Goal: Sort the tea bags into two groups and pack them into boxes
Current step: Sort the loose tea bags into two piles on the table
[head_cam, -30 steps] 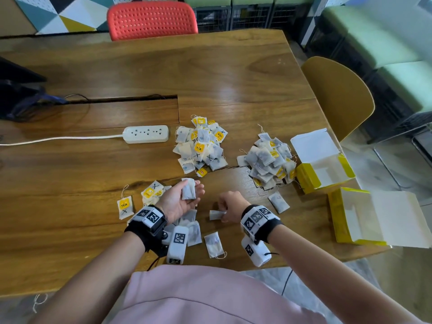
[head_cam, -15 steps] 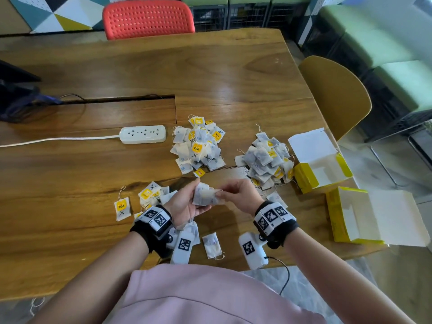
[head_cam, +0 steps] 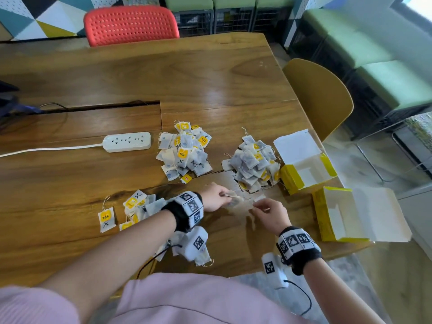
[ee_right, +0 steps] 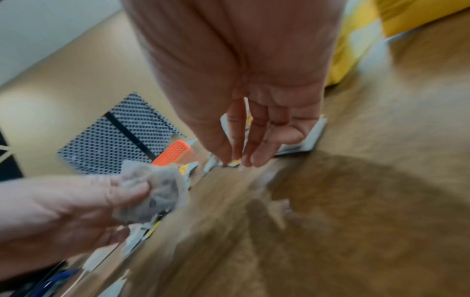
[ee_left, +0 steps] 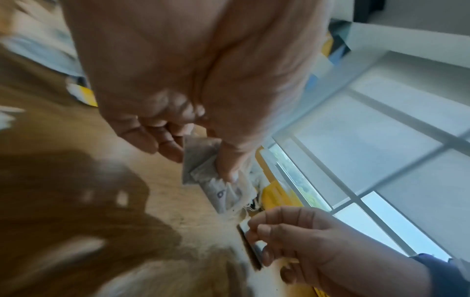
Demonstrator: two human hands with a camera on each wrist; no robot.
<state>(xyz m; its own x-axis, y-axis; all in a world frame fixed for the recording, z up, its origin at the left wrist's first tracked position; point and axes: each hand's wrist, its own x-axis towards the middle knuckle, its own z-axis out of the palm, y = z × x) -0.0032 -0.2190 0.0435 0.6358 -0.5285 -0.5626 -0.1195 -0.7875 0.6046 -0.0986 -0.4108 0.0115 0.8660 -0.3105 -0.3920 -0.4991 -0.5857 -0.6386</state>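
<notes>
Glossy brown wooden table [head_cam: 210, 73] centre frame, thin matt paper tea bags [head_cam: 184, 152] mid-frame, yellow matt cardboard boxes [head_cam: 327, 213] at right, smooth white plastic power strip [head_cam: 127, 141] at left, perforated red plastic chair [head_cam: 131, 24] top.

Tea bags [head_cam: 183, 152] white w/ yellow tags – some marked w/ black X; boxes [head_cam: 327, 220] yellow outside, white inside; desk [head_cam: 163, 73] brown wood; power strip [head_cam: 127, 141] white.

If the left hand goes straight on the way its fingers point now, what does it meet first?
Probably the right hand, close across a small gap. The left hand, gripping tea bags, points rightward at it; further on lies the nearer yellow box. Depth is unclear.
</notes>
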